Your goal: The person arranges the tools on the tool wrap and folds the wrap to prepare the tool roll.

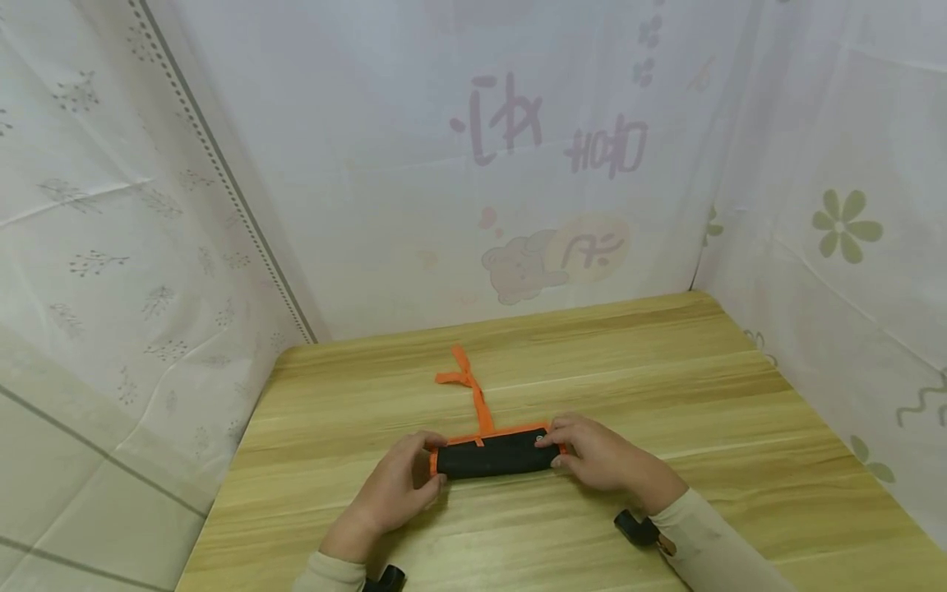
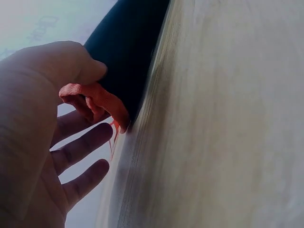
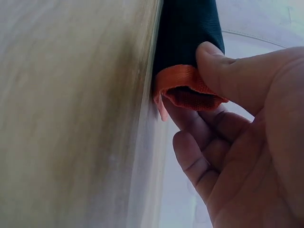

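A rolled black tool roll (image 1: 499,455) with orange edging lies crosswise on the wooden table (image 1: 666,370). From its far edge an orange tie strap (image 1: 481,407) runs away over the tabletop, forking near its end. My left hand (image 1: 392,485) holds the roll's left end between thumb and index finger, its other fingers spread apart in the left wrist view. At the opposite end, my right hand (image 1: 595,452) pinches the roll, thumb on the near side and fingers behind. The right wrist view shows the orange-bound open end (image 3: 190,88); the rolled inside is mostly hidden.
Pale printed curtains hang behind the table (image 1: 444,189), at the left (image 1: 133,247) and at the right (image 1: 836,164). Black wrist mounts (image 1: 636,529) sit under both forearms, close to the tabletop.
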`<action>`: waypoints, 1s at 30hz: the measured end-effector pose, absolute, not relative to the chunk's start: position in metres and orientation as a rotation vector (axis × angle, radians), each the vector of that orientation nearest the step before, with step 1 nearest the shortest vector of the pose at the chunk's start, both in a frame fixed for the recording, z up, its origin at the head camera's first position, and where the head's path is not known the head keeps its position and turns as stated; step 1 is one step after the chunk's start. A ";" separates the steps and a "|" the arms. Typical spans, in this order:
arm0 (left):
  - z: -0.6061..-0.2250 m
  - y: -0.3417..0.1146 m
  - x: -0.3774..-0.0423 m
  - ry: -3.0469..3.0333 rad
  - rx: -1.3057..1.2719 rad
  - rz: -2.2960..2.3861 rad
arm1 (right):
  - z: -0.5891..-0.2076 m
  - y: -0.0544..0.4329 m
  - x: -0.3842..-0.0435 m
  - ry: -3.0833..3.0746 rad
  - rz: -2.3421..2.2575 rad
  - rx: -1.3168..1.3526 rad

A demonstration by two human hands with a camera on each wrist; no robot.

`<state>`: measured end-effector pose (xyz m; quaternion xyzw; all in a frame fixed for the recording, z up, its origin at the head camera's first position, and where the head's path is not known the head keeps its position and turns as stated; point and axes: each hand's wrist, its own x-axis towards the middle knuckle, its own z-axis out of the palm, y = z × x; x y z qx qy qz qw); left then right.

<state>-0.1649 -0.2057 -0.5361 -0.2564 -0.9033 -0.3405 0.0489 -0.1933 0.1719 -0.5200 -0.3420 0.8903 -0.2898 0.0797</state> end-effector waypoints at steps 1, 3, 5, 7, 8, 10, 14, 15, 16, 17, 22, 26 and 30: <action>-0.536 -0.206 -0.165 -2.749 -0.777 -1.041 | -0.520 0.172 -0.193 2.654 -0.887 -1.007; -0.537 -0.206 -0.165 -2.745 -0.778 -1.032 | -0.520 0.172 -0.193 2.638 -0.930 -0.971; -0.537 -0.206 -0.165 -2.734 -0.793 -1.021 | -0.520 0.173 -0.194 2.629 -0.966 -0.937; -0.537 -0.206 -0.165 -2.729 -0.803 -1.017 | -0.521 0.173 -0.194 2.626 -0.993 -0.916; -0.537 -0.206 -0.165 -2.732 -0.804 -1.019 | -0.521 0.173 -0.195 2.626 -0.995 -0.914; -0.537 -0.206 -0.165 -2.737 -0.808 -1.024 | -0.522 0.173 -0.195 2.631 -0.993 -0.909; -0.537 -0.206 -0.165 -2.748 -0.818 -1.036 | -0.522 0.174 -0.196 2.641 -0.992 -0.926; -0.537 -0.206 -0.165 -2.746 -0.824 -1.037 | -0.522 0.174 -0.196 2.647 -0.990 -0.933; -0.537 -0.206 -0.165 -2.746 -0.829 -1.040 | -0.522 0.174 -0.196 2.652 -0.988 -0.943; -0.537 -0.206 -0.165 -2.744 -0.832 -1.043 | -0.523 0.175 -0.197 2.660 -0.982 -0.956; -0.538 -0.206 -0.164 -2.766 -0.818 -1.089 | -0.525 0.175 -0.198 2.699 -0.939 -0.986; -0.537 -0.205 -0.164 -2.806 -0.779 -1.122 | -0.525 0.175 -0.198 2.689 -0.955 -0.944; -0.536 -0.204 -0.165 -2.831 -0.754 -1.129 | -0.525 0.174 -0.198 2.657 -1.005 -0.887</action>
